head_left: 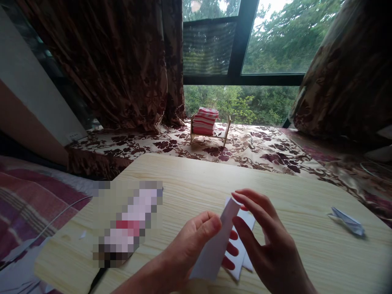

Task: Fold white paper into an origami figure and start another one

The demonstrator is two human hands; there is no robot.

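My left hand (199, 234) holds a folded strip of white paper (216, 249) upright above the table, its thumb on the near face and the other fingers showing behind the strip. My right hand (269, 237) has its fingers curled at the strip's upper end, the index fingertip on the top edge and the thumb tip by the right edge. More white paper (241, 253) lies beneath, partly covered by my hands and the strip. Off to the right is a small folded paper piece (347, 222).
The pale wooden table (190, 175) has rounded corners. A blurred-out long object (130, 224) with a dark cord lies at the left. Beyond the table, a small rack (226, 130) with red-and-white striped cloths (206, 121) stands on the flowered window seat (254, 143), between curtains.
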